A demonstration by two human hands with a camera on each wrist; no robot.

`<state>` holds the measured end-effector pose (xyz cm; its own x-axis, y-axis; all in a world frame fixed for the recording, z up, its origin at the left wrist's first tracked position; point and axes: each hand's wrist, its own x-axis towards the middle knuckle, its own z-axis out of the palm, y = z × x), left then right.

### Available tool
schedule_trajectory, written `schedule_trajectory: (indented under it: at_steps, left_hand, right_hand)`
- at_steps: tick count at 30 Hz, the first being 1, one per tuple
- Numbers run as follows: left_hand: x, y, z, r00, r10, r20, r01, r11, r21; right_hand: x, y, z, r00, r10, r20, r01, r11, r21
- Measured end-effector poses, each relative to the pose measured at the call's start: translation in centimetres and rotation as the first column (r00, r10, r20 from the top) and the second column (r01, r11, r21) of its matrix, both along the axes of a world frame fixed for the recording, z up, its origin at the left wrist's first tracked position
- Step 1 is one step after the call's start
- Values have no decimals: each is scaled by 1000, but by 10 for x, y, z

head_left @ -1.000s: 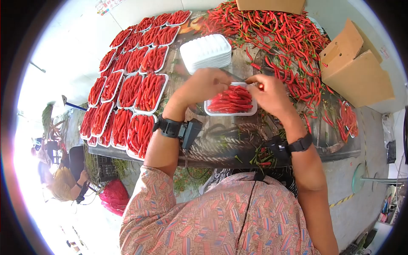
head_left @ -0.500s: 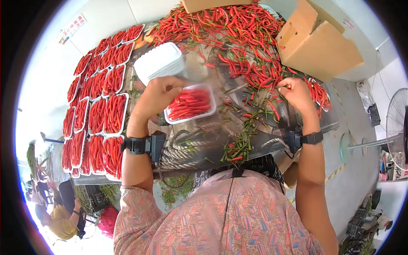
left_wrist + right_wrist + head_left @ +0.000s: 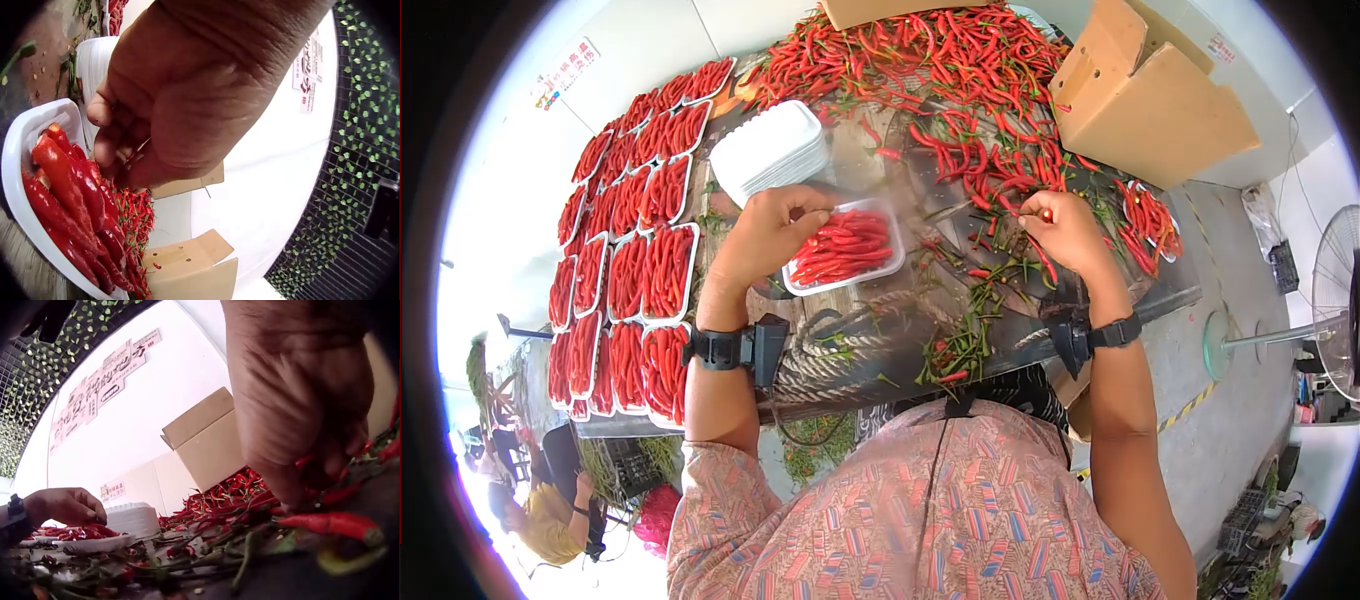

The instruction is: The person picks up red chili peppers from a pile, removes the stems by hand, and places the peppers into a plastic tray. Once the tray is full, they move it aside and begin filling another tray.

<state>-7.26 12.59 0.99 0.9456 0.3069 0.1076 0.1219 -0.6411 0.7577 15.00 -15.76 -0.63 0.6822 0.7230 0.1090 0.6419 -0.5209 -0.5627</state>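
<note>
My left hand [image 3: 770, 235] is at the upper left of a white tray [image 3: 898, 262] filled with red chili peppers [image 3: 845, 245]. Its fingers are curled towards the thumb in the left wrist view, close above the tray's far end. A thin reddish sliver shows in the gap between them; I cannot tell whether it is held. At the near edge of the loose pile, my right hand [image 3: 1068, 235] pinches a red chili pepper [image 3: 1048, 214], mostly hidden by the fingers. Other loose chili peppers [image 3: 331, 524] lie beside its fingertips.
Stacked white trays [image 3: 770, 150] stand behind the tray being filled. Rows of filled trays [image 3: 665, 270] cover the table's left side. A big chili pile [image 3: 940, 60] spreads at the back, beside a cardboard box [image 3: 1150, 110]. Green stems [image 3: 960, 340] and a rope [image 3: 825, 365] lie near the front edge.
Both hands were together over the tray a second ago. The right hand went off to the loose chilies, then moved slightly left along them. The left hand stays by the tray.
</note>
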Motion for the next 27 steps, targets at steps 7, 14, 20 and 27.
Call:
schedule_trajectory:
  at_steps: [7, 14, 20, 27]
  left_hand:
    - [0, -14, 16, 999, 26, 39, -27, 999, 28]
    - [1, -62, 38, 911, -89, 403, -21, 965, 262]
    - [-13, -108, 39, 900, -248, 358, 141, 944, 299]
    - [-23, -138, 21, 952, 204, 226, -111, 924, -366]
  right_hand:
    - [-18, 7, 14, 958, 101, -267, -46, 978, 204]
    - [-65, 26, 42, 912, 290, -290, -223, 944, 242]
    - [-94, 19, 60, 797, 439, -415, -329, 892, 311]
    - [-94, 7, 28, 770, 436, -466, -211, 863, 460]
